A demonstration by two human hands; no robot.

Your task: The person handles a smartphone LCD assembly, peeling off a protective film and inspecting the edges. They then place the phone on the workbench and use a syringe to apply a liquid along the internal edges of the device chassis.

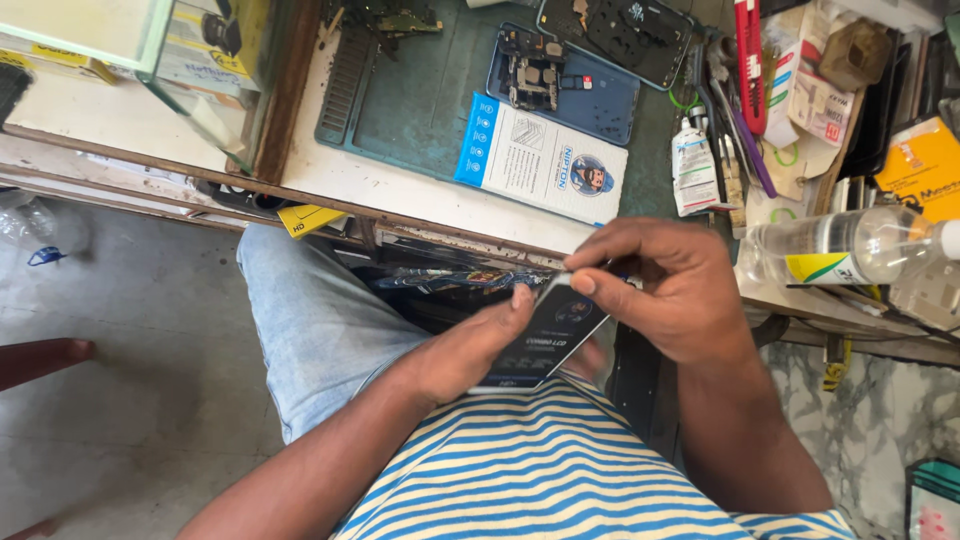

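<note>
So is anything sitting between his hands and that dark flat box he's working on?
Nothing visible does. The left hand already holds the dark flat box from below, thumb on its edge, and the right hand pinches its top corner. The white box and opened phone lie apart on the bench.

On the surface (400,195) lies a green mat (420,100) bearing a white-and-blue box (540,160) and two opened phones (570,85); right of them, a glue tube (692,165), red-handled tool (750,60), clear bottle (850,245); yellow packet (925,165) beyond.
</note>
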